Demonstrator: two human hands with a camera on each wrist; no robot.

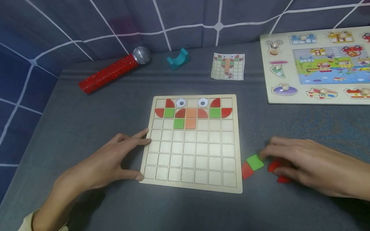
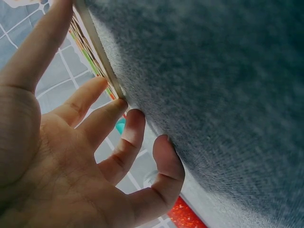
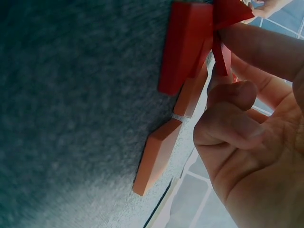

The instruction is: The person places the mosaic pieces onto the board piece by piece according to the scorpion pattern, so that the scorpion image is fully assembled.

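A wooden grid board lies flat, its top rows partly filled with red quarter-circles, green and orange squares and two eye tiles. My left hand is spread at the board's left edge, its thumb at the lower corner and fingertips at the side. Right of the board, my right index fingertip touches a green square, which sits against a red quarter-circle. The thumb of my right hand stands apart from that finger, beside a red piece. Orange pieces lie under this hand in the right wrist view.
A pattern card lies behind the board. A red microphone and a teal curved holder are at the back left. A knobbed vehicle puzzle occupies the back right. Tile-patterned cloth rises behind the table.
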